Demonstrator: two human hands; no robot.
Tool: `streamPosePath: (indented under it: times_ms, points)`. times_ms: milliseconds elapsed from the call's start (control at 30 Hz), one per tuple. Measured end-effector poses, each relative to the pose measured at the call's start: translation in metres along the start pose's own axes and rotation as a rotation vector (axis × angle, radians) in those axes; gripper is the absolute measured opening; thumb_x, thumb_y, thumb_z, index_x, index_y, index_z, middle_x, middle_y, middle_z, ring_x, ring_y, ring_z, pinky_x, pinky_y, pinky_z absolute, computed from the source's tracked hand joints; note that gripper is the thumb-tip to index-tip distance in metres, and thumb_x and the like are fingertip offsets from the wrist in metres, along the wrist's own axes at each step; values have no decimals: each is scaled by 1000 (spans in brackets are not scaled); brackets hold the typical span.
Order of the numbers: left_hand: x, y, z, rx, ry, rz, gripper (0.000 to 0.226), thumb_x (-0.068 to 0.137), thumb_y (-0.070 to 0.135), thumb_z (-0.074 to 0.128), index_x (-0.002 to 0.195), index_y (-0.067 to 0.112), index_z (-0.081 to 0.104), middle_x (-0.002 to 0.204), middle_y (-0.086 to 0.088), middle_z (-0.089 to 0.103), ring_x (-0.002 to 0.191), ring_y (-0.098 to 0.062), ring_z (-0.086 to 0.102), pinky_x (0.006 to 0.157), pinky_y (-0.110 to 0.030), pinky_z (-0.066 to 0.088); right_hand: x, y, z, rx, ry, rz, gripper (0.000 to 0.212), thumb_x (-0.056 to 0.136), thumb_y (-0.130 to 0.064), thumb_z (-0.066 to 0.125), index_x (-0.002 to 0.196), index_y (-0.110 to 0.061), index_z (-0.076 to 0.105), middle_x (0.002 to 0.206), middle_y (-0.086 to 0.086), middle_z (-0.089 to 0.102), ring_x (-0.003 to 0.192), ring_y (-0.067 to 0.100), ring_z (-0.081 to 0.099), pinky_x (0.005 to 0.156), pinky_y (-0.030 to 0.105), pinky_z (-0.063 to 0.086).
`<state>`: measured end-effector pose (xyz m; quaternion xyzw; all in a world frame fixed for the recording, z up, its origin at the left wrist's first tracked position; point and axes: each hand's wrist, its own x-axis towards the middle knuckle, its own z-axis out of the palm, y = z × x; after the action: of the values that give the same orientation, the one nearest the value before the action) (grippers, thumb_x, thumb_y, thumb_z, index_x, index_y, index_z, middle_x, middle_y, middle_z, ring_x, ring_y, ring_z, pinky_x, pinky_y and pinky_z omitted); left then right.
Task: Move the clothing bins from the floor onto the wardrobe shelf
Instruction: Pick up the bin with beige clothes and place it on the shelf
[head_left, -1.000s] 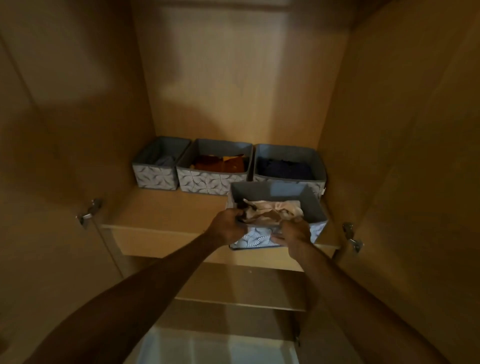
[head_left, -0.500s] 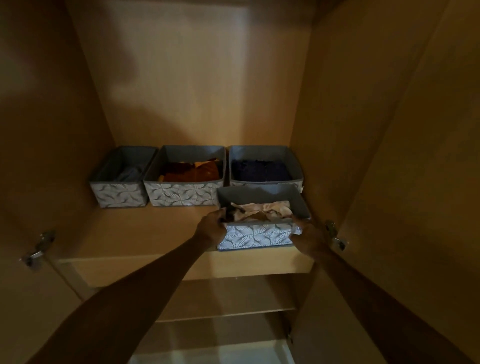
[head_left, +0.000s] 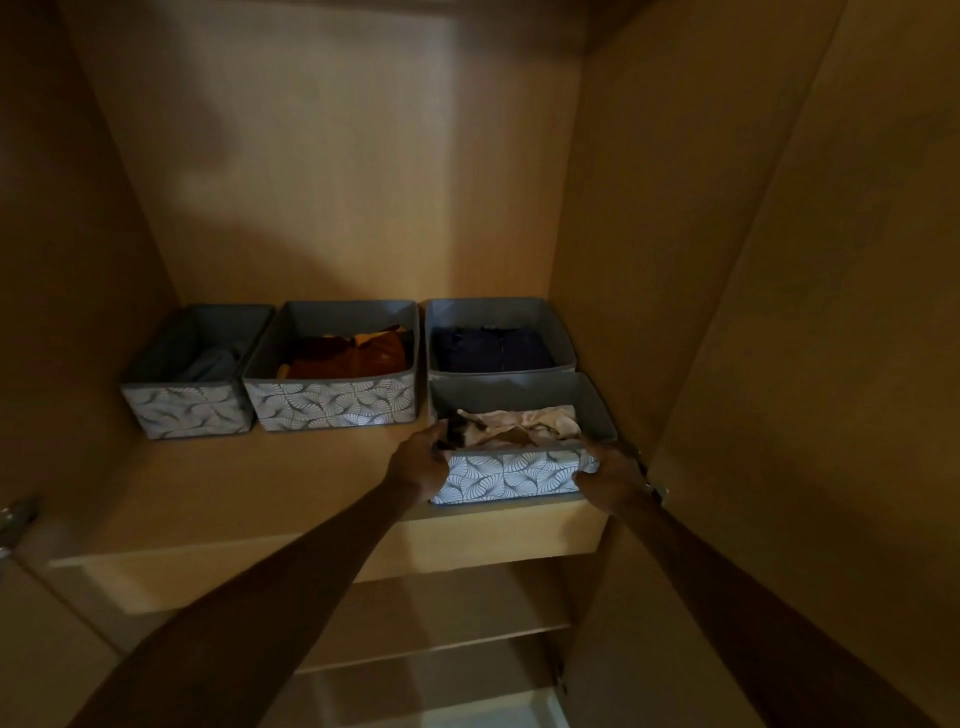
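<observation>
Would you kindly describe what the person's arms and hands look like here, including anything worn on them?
Both forearms are bare as far as the view shows, with no sleeves in sight. The left hand and right hand are ungloved. No rings, bracelets or watch can be made out, though the light is dim and parts of the fingers are hidden, so small items might go unseen.

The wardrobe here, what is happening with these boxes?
A person is putting cloth bins on a wardrobe shelf. Both hands hold the front bin, which has pale clothes in it: the left hand at its left corner, the right hand at its right corner. It sits at the shelf's front edge, on the right. Three more bins stand in a row behind: a grey-filled one, an orange-filled one and a dark-filled one.
</observation>
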<state>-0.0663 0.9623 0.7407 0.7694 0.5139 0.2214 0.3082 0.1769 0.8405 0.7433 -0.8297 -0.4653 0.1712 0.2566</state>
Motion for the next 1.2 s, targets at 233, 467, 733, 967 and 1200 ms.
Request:
streamPosePath:
  times_ms: [233, 467, 733, 967, 1200]
  points:
    - [-6, 2, 0, -30, 45, 33, 53, 94, 15, 53, 143, 32, 44, 126, -10, 65, 107, -27, 64, 83, -31, 48, 2, 2, 1, -39, -26, -17, 74, 82, -27, 67, 146, -34, 33, 141, 12, 48, 118, 30, 53, 97, 34, 45]
    - [-22, -2, -6, -85, 60, 71, 51, 95, 19, 56, 145, 24, 42, 122, -14, 67, 104, -32, 64, 82, -34, 49, -2, 9, 4, -44, -14, -58, 78, 81, -30, 72, 147, -32, 32, 145, 13, 42, 128, 30, 46, 106, 34, 38]
    - [-29, -8, -8, -332, 73, -6, 38, 93, 15, 60, 131, 17, 59, 122, -2, 65, 113, -23, 61, 87, -23, 43, -7, 7, 11, 59, 31, -66, 69, 83, -31, 69, 144, -34, 37, 142, 10, 48, 125, 29, 49, 103, 39, 43]
    - [-99, -24, -7, -642, 195, -105, 21, 92, 10, 62, 111, 12, 71, 108, -2, 71, 97, -15, 64, 81, -24, 50, -70, -15, 45, 634, -13, -92, 44, 86, -11, 68, 126, -28, 61, 111, -13, 65, 74, -4, 60, 73, 17, 50]
    - [-199, -67, 12, -774, 330, -420, 19, 90, -1, 60, 104, 9, 69, 99, -7, 71, 87, -16, 62, 62, -6, 46, -121, -19, 98, 748, -451, 2, 42, 89, -8, 63, 128, -23, 59, 121, -3, 62, 88, -2, 61, 81, 37, 54]
